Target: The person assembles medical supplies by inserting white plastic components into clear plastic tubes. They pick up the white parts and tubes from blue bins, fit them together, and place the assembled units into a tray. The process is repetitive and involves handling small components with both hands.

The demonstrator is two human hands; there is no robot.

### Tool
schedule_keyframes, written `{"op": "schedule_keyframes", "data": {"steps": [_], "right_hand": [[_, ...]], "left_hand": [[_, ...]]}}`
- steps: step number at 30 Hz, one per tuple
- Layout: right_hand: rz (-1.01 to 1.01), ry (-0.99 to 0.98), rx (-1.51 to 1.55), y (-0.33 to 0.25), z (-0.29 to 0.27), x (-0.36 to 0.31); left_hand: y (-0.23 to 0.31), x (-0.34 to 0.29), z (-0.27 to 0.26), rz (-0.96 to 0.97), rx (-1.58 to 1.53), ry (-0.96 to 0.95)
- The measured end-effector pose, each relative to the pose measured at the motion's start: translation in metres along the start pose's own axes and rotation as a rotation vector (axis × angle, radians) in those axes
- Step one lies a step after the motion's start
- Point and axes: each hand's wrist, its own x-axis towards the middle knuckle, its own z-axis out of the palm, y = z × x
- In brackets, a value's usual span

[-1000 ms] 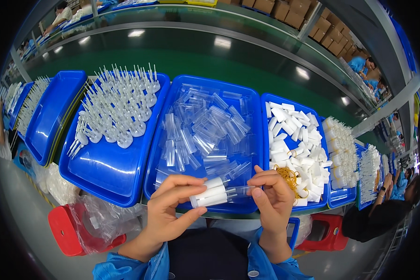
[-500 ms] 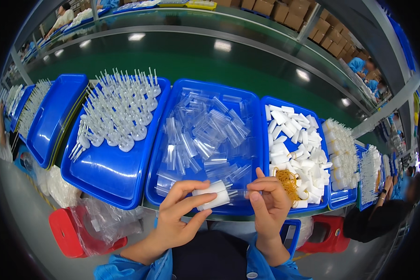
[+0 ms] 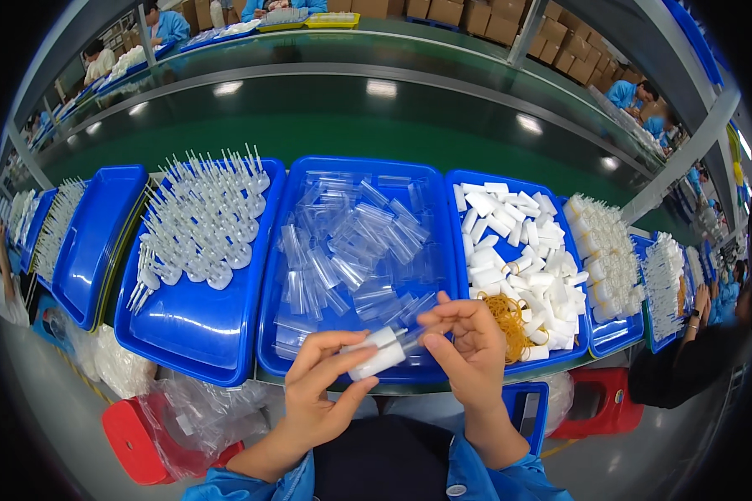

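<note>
My left hand (image 3: 324, 388) pinches a white cylindrical piece (image 3: 374, 356) between thumb and fingers, its right end tipped slightly up. Thin prongs stick out of that end. Just to the right, my right hand (image 3: 474, 349) has its thumb and curled fingertips on a clear plastic sleeve (image 3: 413, 341), close against the prongs. Whether the sleeve surrounds them is too blurred to tell. Both hands are over the front edge of a blue tray (image 3: 269, 330) with many clear plastic sleeves (image 3: 363, 250) lying loose in it.
Right of it, another blue tray holds white foam-like pieces (image 3: 522, 230) and yellow-brown rubber bands (image 3: 507, 321). Left, a tray carries upright white stemmed parts (image 3: 200, 221). Beyond runs a green conveyor belt (image 3: 326, 113). Red stools (image 3: 134, 442) and plastic bags (image 3: 205, 413) are below.
The trays appear slightly shifted left as the view turns. My right hand has come closer to the white piece, its fingers more curled. My left hand keeps its hold.
</note>
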Motion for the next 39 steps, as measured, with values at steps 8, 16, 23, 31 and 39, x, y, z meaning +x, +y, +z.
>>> {"op": "schedule_keyframes", "data": {"steps": [8,16,23,31,39], "right_hand": [[-0.265,0.114,-0.560,-0.009,0.024,-0.007],[-0.313,0.189,-0.642,-0.014,0.028,-0.014],[-0.425,0.290,-0.689,0.004,0.027,-0.017],[-0.359,0.064,-0.609,-0.026,-0.033,-0.009],[-0.287,-0.059,-0.852,-0.034,-0.090,-0.012]], "left_hand": [[-0.004,0.005,0.020,0.326,0.489,0.156],[-0.001,0.004,0.026,0.329,0.537,0.158],[-0.005,0.008,0.035,0.389,0.594,0.122],[-0.015,0.016,0.015,0.234,0.418,0.187],[-0.019,0.019,0.015,0.200,0.307,0.129]]}}
